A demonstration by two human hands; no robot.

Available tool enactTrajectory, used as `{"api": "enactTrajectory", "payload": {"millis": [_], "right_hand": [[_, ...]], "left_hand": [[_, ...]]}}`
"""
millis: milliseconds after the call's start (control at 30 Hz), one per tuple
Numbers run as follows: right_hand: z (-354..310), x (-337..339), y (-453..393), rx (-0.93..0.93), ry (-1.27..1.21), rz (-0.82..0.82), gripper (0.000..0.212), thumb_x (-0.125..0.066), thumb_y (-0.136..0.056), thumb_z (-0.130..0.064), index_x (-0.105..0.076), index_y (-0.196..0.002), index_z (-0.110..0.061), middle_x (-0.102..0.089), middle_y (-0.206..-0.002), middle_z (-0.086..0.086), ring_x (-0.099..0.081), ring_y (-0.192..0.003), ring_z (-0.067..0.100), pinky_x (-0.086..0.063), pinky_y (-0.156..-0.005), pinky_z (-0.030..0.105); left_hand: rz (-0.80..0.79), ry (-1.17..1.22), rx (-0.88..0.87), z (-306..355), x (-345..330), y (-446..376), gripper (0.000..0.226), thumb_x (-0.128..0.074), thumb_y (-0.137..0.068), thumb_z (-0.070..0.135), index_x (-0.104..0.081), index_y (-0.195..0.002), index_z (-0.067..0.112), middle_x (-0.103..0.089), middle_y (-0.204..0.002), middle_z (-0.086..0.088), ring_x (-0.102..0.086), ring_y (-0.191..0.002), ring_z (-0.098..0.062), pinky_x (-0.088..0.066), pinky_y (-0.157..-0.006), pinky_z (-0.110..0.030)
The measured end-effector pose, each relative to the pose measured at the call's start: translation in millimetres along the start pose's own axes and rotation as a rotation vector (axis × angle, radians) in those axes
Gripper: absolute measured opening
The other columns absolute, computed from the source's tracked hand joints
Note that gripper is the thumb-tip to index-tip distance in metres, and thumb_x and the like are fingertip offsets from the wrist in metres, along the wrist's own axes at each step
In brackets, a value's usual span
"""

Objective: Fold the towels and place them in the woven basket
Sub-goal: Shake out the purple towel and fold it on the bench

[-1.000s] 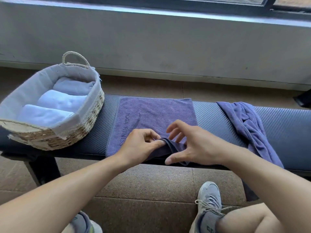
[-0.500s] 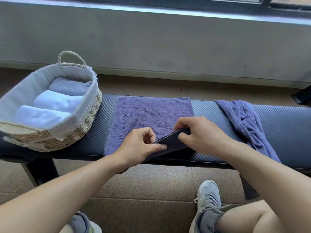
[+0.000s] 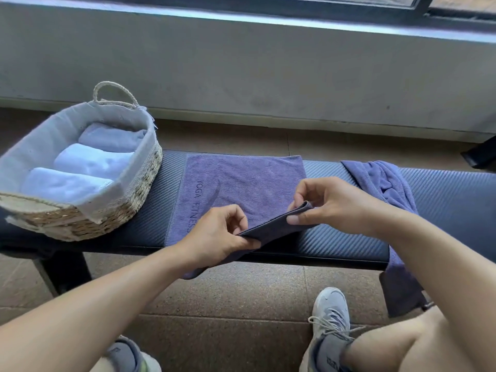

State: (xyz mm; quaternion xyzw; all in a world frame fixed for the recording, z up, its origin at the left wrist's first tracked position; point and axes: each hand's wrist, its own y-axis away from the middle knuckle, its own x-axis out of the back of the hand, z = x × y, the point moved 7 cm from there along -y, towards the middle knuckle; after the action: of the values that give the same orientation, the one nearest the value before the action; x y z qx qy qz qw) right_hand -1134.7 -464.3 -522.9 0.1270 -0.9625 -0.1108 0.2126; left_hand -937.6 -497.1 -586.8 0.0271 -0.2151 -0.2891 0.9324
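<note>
A single head-worn wide-angle view, forward and down from close above the bench (image 3: 349, 245).

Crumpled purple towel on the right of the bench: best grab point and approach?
Take the crumpled purple towel at its bunched part on the bench, coming from above. The raised folds there offer a pinch; the rest hangs over the bench's front edge, so lifting lets it follow.
</note>
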Motion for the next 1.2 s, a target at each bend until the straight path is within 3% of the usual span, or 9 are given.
{"api": "enactTrajectory", "payload": {"millis": [100,200,333,433,567,733,867,1000,1200], "right_hand": [[5,8,-4,-0.020,-0.024,0.066,0.028,-0.085,-0.075,-0.029,-0.059,-0.078,-0.022,-0.056,-0.068,0.012,-0.040,-0.064,0.022,-0.030,-0.060,0.036],[10,21,-6,-0.049,-0.013,0.188,0.023,-0.079,-0.085,-0.016,-0.056,-0.083,-0.018,-0.053,-0.058,-0.003,-0.036,-0.055,0.014,-0.026,-0.052,0.030],[20,39,-9,-0.067,-0.048,0.399,0.013,-0.078,-0.088,-0.019,-0.066,-0.088,-0.022,-0.071,-0.083,0.025,-0.049,-0.070,0.021,-0.037,-0.067,0.037],[29,48,-12,-0.080,-0.021,0.449,0.011,-0.079,-0.088,-0.022,-0.069,-0.088,-0.028,-0.072,-0.094,0.026,-0.052,-0.072,0.023,-0.040,-0.069,0.040],[39,61,-14,-0.093,0.043,0.496,0.010,-0.080,-0.086,-0.024,-0.071,-0.089,-0.026,-0.076,-0.087,0.016,-0.061,-0.073,0.022,-0.048,-0.070,0.041],[43,73,-15,-0.115,0.172,0.561,0.013,-0.082,-0.084,-0.031,-0.074,-0.090,-0.024,-0.078,-0.081,-0.005,-0.073,-0.088,0.020,-0.057,-0.082,0.042],[43,64,-20,-0.146,0.236,0.459,0.019,-0.076,-0.088,-0.035,-0.065,-0.087,-0.019,-0.072,-0.072,0.007,-0.060,-0.063,0.021,-0.048,-0.061,0.035],[38,49,-20,-0.196,0.387,0.290,0.022,-0.068,-0.094,-0.039,-0.058,-0.093,-0.019,-0.057,-0.062,0.001,-0.049,-0.050,0.015,-0.041,-0.047,0.028],[49,24,-11,-0.326,0.393,-0.036,0.023,-0.067,-0.095,-0.037,-0.061,-0.096,-0.015,-0.050,-0.067,0.005,-0.041,-0.039,0.009,-0.036,-0.036,0.026]], "left_hand": [[-0.104,-0.191,0.003,0,0,2,0.027,-0.082,-0.073,0.007,-0.059,-0.072,0.020,-0.056,-0.057,0.014,-0.046,-0.053,-0.002,-0.036,-0.054,-0.019],[-0.173,-0.386,0.001,2,11,6,0.016,-0.069,-0.076,0.010,-0.060,-0.076,0.024,-0.060,-0.059,0.015,-0.051,-0.053,-0.002,-0.038,-0.053,-0.021],[-0.188,-0.559,0.034,-1,35,11,0.015,-0.061,-0.077,0.013,-0.058,-0.072,0.028,-0.061,-0.059,0.011,-0.054,-0.053,-0.005,-0.042,-0.053,-0.027],[-0.190,-0.526,0.091,-8,53,14,0.010,-0.059,-0.079,0.013,-0.062,-0.073,0.021,-0.059,-0.057,0.005,-0.054,-0.049,-0.010,-0.047,-0.049,-0.027],[-0.187,-0.452,0.135,-18,80,17,0.012,-0.077,-0.085,0.029,-0.069,-0.078,0.023,-0.068,-0.067,0.006,-0.056,-0.060,-0.006,-0.044,-0.063,-0.027],[0.083,0.098,0.064,-6,100,20,0.015,-0.072,-0.089,0.019,-0.069,-0.084,0.005,-0.071,-0.074,0.001,-0.059,-0.067,-0.005,-0.044,-0.062,-0.009],[0.178,0.339,0.101,-5,101,21,0.016,-0.058,-0.100,0.020,-0.064,-0.087,0.012,-0.067,-0.075,0.000,-0.058,-0.066,-0.009,-0.052,-0.056,-0.019],[0.073,0.198,0.289,-22,93,28,0.024,-0.058,-0.101,0.031,-0.062,-0.079,0.022,-0.057,-0.070,-0.007,-0.048,-0.057,-0.018,-0.045,-0.049,-0.026],[0.010,0.049,0.440,-40,89,36,0.021,-0.061,-0.101,0.029,-0.064,-0.089,0.012,-0.062,-0.070,-0.008,-0.053,-0.046,-0.013,-0.043,-0.036,-0.024]]}}
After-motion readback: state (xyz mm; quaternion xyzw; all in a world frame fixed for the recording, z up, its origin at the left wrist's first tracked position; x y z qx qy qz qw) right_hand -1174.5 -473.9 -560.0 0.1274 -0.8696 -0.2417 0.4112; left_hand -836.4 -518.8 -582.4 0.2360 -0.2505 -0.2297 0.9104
